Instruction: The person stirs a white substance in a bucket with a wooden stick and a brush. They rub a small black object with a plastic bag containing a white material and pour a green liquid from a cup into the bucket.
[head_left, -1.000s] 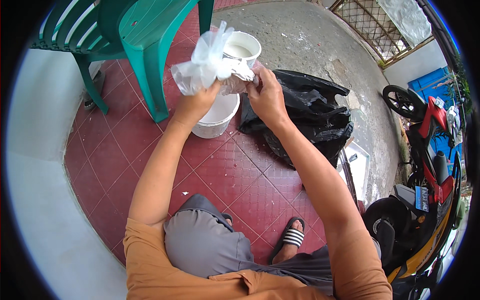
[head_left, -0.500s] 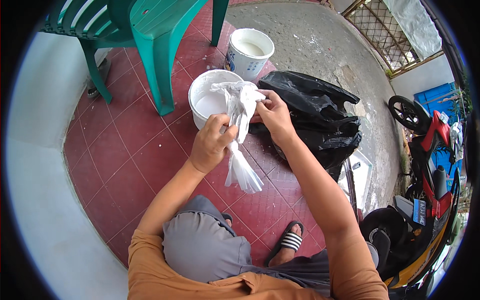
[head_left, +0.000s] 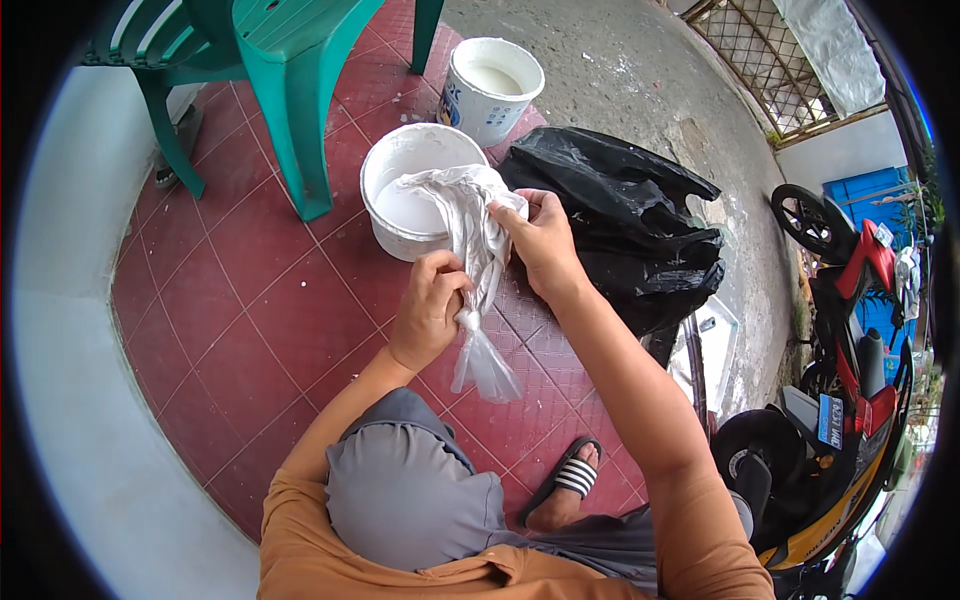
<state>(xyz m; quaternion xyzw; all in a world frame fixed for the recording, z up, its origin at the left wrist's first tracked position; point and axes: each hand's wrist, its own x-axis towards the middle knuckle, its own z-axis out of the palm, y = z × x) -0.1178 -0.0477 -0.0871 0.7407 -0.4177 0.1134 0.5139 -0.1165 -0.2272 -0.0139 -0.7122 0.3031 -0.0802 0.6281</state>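
Observation:
Between my hands hangs a crumpled white plastic bag (head_left: 477,230), knotted low down, with a clear flared tail below the knot. My left hand (head_left: 428,312) has its fingers curled against the bag's left side, just above the knot. On its upper right side, my right hand (head_left: 540,243) pinches it between thumb and fingers. The bag's upper end drapes over the near rim of a white bucket (head_left: 378,205), which holds smooth white material. Whatever is inside the bag is hidden.
A second white bucket (head_left: 500,105) with pale contents stands behind the first. Black plastic bags (head_left: 625,225) lie to the right. A green plastic chair (head_left: 290,100) is at the far left on red tiles (head_left: 240,330). Motorbikes (head_left: 850,400) stand at the right.
Both hands have come slightly nearer to me with the bag, which now hangs longer and spread out more. The view has shifted a little.

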